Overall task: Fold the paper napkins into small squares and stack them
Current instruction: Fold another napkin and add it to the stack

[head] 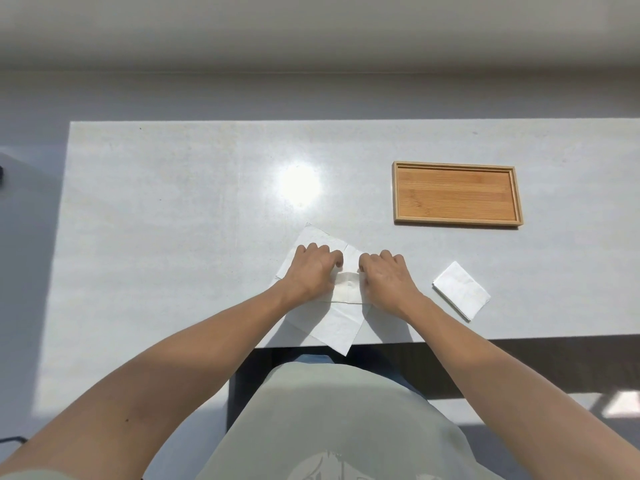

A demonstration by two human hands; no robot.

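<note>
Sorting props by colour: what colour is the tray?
The tray is light brown wood with a striped grain and a paler rim, shown in the head view.

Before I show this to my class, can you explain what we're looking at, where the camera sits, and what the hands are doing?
There is no machine here. The one camera is worn on a person's head, looking down at their own bare arms. On the pale table both hands, left hand and right hand, press on a partly folded napkin near the front edge. To the right lies a folded napkin, a small square. Further back sits a wooden tray with nothing in it.
</note>
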